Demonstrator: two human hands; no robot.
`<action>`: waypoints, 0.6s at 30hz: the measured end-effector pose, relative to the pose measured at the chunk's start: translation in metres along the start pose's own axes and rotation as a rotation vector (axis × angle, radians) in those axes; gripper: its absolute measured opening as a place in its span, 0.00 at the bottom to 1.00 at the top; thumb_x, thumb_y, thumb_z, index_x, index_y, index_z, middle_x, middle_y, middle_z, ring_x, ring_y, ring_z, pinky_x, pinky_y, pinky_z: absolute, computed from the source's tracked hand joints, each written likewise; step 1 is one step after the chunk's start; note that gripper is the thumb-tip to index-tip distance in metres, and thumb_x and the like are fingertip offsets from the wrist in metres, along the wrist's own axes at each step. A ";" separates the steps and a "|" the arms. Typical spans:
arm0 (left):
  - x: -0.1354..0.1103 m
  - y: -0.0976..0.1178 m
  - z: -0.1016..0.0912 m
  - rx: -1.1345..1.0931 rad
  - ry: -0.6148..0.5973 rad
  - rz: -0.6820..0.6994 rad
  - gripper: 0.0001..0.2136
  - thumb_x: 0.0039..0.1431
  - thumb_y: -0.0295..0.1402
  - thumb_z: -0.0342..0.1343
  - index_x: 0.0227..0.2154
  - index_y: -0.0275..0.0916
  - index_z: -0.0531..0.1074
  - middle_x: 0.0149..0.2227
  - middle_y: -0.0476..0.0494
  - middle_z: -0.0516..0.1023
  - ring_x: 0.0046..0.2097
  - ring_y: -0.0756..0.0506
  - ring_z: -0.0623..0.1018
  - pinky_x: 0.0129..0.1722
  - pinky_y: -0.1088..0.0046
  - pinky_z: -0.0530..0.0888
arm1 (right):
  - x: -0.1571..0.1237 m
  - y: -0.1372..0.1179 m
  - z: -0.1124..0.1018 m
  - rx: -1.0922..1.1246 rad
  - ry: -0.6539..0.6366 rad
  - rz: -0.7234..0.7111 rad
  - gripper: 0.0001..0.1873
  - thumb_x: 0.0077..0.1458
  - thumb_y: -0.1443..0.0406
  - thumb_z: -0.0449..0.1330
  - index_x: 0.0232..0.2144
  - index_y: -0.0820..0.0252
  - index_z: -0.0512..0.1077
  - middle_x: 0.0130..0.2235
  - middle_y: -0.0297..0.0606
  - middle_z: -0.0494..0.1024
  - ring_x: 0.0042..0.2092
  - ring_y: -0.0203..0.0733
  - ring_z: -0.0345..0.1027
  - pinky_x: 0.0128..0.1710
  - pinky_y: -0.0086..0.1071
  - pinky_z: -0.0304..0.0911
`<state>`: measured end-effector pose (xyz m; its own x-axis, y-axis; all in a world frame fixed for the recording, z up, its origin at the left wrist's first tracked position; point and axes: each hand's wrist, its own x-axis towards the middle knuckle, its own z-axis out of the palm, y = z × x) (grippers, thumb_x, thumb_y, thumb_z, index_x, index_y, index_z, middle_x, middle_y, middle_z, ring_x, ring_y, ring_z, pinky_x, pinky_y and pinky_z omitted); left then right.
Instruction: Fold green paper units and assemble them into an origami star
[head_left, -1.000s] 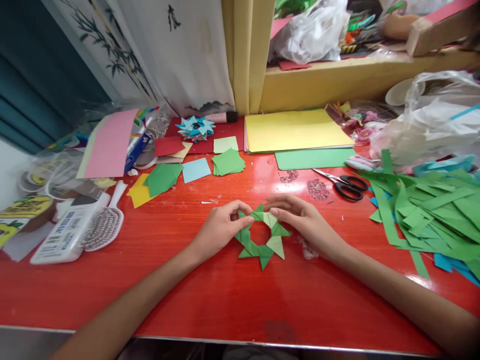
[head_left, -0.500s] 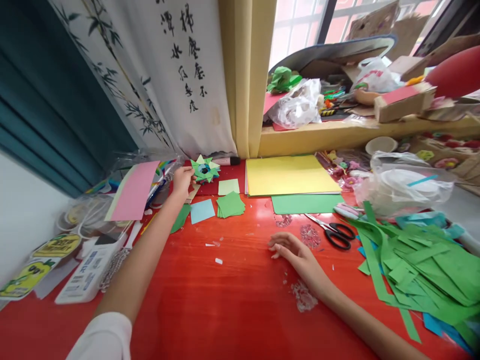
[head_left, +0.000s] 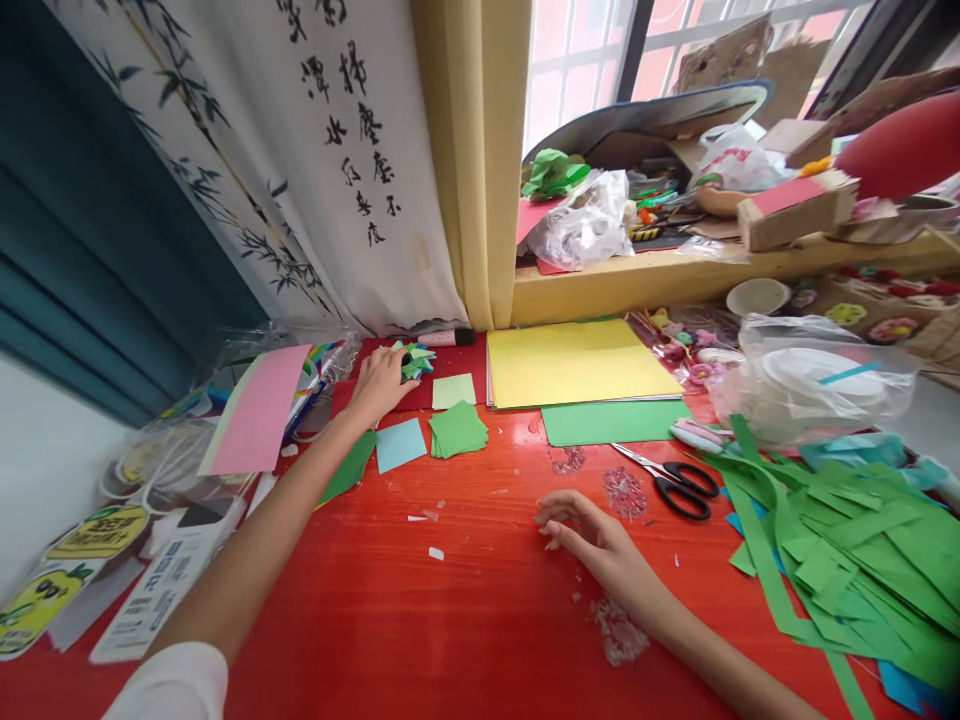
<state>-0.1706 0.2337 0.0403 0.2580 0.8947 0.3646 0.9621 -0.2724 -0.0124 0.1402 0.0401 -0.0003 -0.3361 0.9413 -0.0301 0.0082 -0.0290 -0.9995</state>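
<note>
One paper star (head_left: 420, 362), just left of centre in the head view, is partly covered by the left hand (head_left: 381, 382), whose grip cannot be told; its points could be bent by hard pressing. The right hand (head_left: 594, 535), lower right of centre, is held empty, loosely curved.

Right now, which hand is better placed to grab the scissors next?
Probably the right hand: it looks empty and is closer to the black-handled scissors. The left hand is farther away, at the folded paper star shape.
</note>
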 end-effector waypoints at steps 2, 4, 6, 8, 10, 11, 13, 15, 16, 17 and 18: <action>0.010 -0.004 0.001 0.037 -0.092 0.011 0.24 0.51 0.38 0.53 0.50 0.35 0.57 0.47 0.34 0.68 0.53 0.37 0.61 0.51 0.61 0.54 | -0.001 -0.002 0.000 -0.010 -0.012 0.004 0.12 0.55 0.58 0.51 0.38 0.59 0.63 0.36 0.40 0.68 0.38 0.39 0.65 0.36 0.32 0.65; 0.020 -0.009 0.002 0.035 -0.159 -0.005 0.24 0.51 0.38 0.52 0.50 0.35 0.58 0.44 0.35 0.71 0.51 0.37 0.64 0.50 0.61 0.53 | -0.001 -0.002 0.001 -0.014 -0.028 0.007 0.11 0.55 0.58 0.51 0.37 0.59 0.63 0.35 0.39 0.68 0.37 0.38 0.64 0.35 0.32 0.65; 0.028 -0.016 0.002 0.022 -0.197 -0.033 0.24 0.50 0.39 0.52 0.50 0.35 0.57 0.43 0.35 0.72 0.49 0.37 0.66 0.50 0.61 0.53 | -0.001 -0.003 0.001 -0.019 -0.040 0.003 0.11 0.55 0.59 0.51 0.36 0.59 0.64 0.35 0.38 0.68 0.36 0.38 0.64 0.35 0.32 0.64; 0.033 -0.022 0.003 0.014 -0.226 -0.051 0.26 0.50 0.40 0.53 0.50 0.35 0.56 0.43 0.35 0.72 0.48 0.37 0.68 0.49 0.61 0.53 | 0.000 -0.002 0.000 -0.029 -0.043 -0.003 0.11 0.54 0.58 0.51 0.36 0.59 0.64 0.34 0.38 0.68 0.36 0.38 0.64 0.35 0.31 0.64; 0.036 -0.028 0.005 0.008 -0.254 -0.052 0.27 0.48 0.40 0.54 0.51 0.36 0.55 0.44 0.35 0.72 0.47 0.38 0.69 0.49 0.61 0.54 | 0.000 -0.002 0.000 -0.037 -0.044 -0.007 0.11 0.54 0.58 0.51 0.35 0.59 0.64 0.33 0.37 0.68 0.35 0.37 0.64 0.35 0.31 0.63; 0.037 -0.030 0.007 0.006 -0.269 -0.051 0.29 0.47 0.40 0.55 0.51 0.36 0.55 0.45 0.35 0.72 0.47 0.38 0.69 0.48 0.61 0.54 | 0.000 -0.001 0.000 -0.042 -0.046 -0.009 0.11 0.54 0.58 0.51 0.35 0.59 0.64 0.33 0.37 0.68 0.34 0.37 0.64 0.34 0.31 0.63; 0.039 -0.033 0.012 0.007 -0.293 -0.049 0.31 0.44 0.38 0.57 0.52 0.36 0.55 0.45 0.33 0.71 0.48 0.36 0.68 0.49 0.60 0.54 | 0.000 -0.001 0.000 -0.052 -0.054 -0.012 0.11 0.54 0.58 0.51 0.35 0.59 0.64 0.32 0.36 0.68 0.33 0.37 0.64 0.34 0.31 0.62; 0.040 -0.035 0.016 0.010 -0.300 -0.049 0.32 0.43 0.36 0.58 0.52 0.35 0.55 0.45 0.32 0.71 0.49 0.35 0.67 0.49 0.59 0.54 | 0.000 0.000 0.000 -0.063 -0.059 -0.015 0.11 0.54 0.58 0.51 0.35 0.59 0.64 0.31 0.36 0.68 0.33 0.37 0.64 0.34 0.30 0.62; 0.040 -0.035 0.017 0.009 -0.298 -0.048 0.32 0.43 0.36 0.58 0.52 0.35 0.55 0.45 0.31 0.71 0.49 0.35 0.67 0.49 0.59 0.54 | 0.000 0.000 0.000 -0.070 -0.062 -0.017 0.11 0.54 0.58 0.51 0.35 0.59 0.64 0.31 0.36 0.68 0.33 0.37 0.64 0.33 0.30 0.62; 0.041 -0.034 0.018 0.006 -0.295 -0.046 0.32 0.43 0.35 0.58 0.52 0.34 0.55 0.44 0.31 0.71 0.50 0.35 0.67 0.49 0.58 0.54 | -0.001 0.000 0.000 -0.080 -0.064 -0.018 0.11 0.54 0.58 0.51 0.35 0.59 0.64 0.31 0.36 0.68 0.33 0.37 0.64 0.33 0.30 0.61; 0.042 -0.034 0.019 0.000 -0.292 -0.042 0.32 0.43 0.36 0.57 0.52 0.34 0.55 0.44 0.32 0.72 0.50 0.34 0.66 0.49 0.58 0.53 | -0.001 0.000 0.000 -0.091 -0.066 -0.020 0.10 0.55 0.59 0.51 0.35 0.59 0.64 0.30 0.35 0.68 0.32 0.36 0.64 0.33 0.30 0.61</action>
<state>-0.1908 0.2872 0.0387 0.2321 0.9693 0.0816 0.9726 -0.2326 -0.0030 0.1407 0.0396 0.0000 -0.3979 0.9173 -0.0126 0.0854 0.0233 -0.9961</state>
